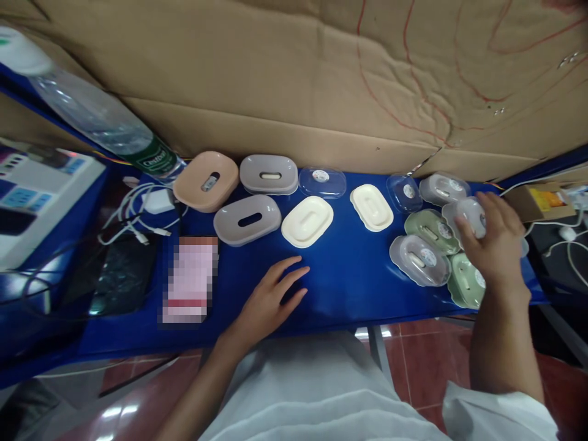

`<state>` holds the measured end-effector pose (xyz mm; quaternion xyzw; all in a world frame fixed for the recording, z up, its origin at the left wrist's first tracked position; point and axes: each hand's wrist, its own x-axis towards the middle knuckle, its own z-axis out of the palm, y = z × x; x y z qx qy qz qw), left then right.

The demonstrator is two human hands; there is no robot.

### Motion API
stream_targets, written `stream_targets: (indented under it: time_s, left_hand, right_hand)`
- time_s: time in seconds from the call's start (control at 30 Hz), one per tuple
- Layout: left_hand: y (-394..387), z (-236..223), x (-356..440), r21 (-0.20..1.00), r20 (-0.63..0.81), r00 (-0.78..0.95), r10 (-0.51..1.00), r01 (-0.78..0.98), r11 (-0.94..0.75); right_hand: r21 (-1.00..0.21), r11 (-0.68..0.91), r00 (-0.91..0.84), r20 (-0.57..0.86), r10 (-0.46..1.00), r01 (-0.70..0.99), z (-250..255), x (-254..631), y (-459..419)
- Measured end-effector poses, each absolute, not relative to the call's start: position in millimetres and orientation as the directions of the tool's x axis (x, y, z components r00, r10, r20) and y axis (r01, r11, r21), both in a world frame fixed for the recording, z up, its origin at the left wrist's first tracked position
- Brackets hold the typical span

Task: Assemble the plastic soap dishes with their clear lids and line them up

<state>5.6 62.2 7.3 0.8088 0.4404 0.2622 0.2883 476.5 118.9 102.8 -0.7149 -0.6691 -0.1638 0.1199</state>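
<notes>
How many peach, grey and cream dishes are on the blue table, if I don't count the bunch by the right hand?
Peach dish: 1
Grey dishes: 2
Cream dishes: 2
Total: 5

Both hands in view: L hand (269,300) held low nr ctr, R hand (500,242) extended far R.
L forearm (197,389) angled up from bottom edge, bare; L palm turned down, L fingers (293,278) spread loosely & pointed R, grip relaxed. R forearm (503,349) seen near-vertical, bare below sleeve (498,413); R fingers (490,211) bent, R thumb (467,234) set apart on inner side, back of hand faced up; R fingertips partly hidden, grip unclear.
</notes>
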Motion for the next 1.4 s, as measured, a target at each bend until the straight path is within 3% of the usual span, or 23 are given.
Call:
stream_targets:
  time_s: [0.17,0.27,0.43,0.6,0.7,0.8,0.9,1.0,1.07,1.2,1.3,1.4]
  left_hand:
    - [61.3,13.9,11.6,0.538,0.251,0.462,0.85,0.663,-0.52]
    - [71.9,25.3,26.6,0.409,0.243,0.433,0.868,0.765,-0.496]
    - [92.6,32.7,47.0,0.32,0.193,0.432,0.881,0.821,-0.472]
    - [86.1,33.4,32.4,0.341,0.298,0.396,0.868,0.806,-0.485]
    - [91.1,37.8,12.5,0.28,0.348,0.231,0.909,0.899,-0.336]
    - [108.2,40.3,-6.7,0.22,0.339,0.05,0.939,0.967,-0.131]
    - [120.5,42.7,-15.2,0.226,0.324,0.016,0.946,0.97,-0.093]
    - [113.6,48.9,-6.7,0.268,0.374,0.105,0.921,0.939,-0.216]
    - [99.7,52.1,6.0,0.281,0.42,0.192,0.887,0.902,-0.328]
    - [74.2,48.1,30.2,0.29,0.416,0.364,0.833,0.815,-0.501]
    - [70.3,41.1,37.4,0.28,0.372,0.448,0.813,0.781,-0.559]
    - [74.9,36.8,36.5,0.28,0.326,0.466,0.823,0.783,-0.555]
  right_hand:
    - [0.066,0.291,-0.293,0.028,0.956,0.954,92.2,403.6,163.4]
    - [0.092,0.388,-0.383,-0.071,0.921,0.917,71.4,364.3,173.1]
    - [0.08,0.412,-0.404,-0.104,0.909,0.908,58.3,354.3,172.9]
    - [0.009,0.458,-0.456,-0.083,0.886,0.889,66.9,371.8,159.2]
    - [-0.013,0.519,-0.519,-0.012,0.855,0.855,73.5,354.2,146.0]
    - [-0.129,0.681,-0.687,-0.007,0.727,0.721,70.9,315.8,129.2]
    - [-0.252,0.763,-0.79,-0.006,0.614,0.595,62.9,281.3,114.7]
    - [-0.31,0.733,-0.766,0.025,0.643,0.605,63.5,271.1,111.2]
    - [-0.274,0.666,-0.681,0.052,0.731,0.694,70.3,281.5,117.6]
    - [-0.043,0.418,-0.416,0.056,0.908,0.907,87.1,334.7,154.6]
    - [0.126,0.191,-0.186,-0.051,0.981,0.973,95.5,380.2,199.9]
    - [0.193,0.035,-0.004,-0.16,0.987,0.981,101.9,404.7,239.8]
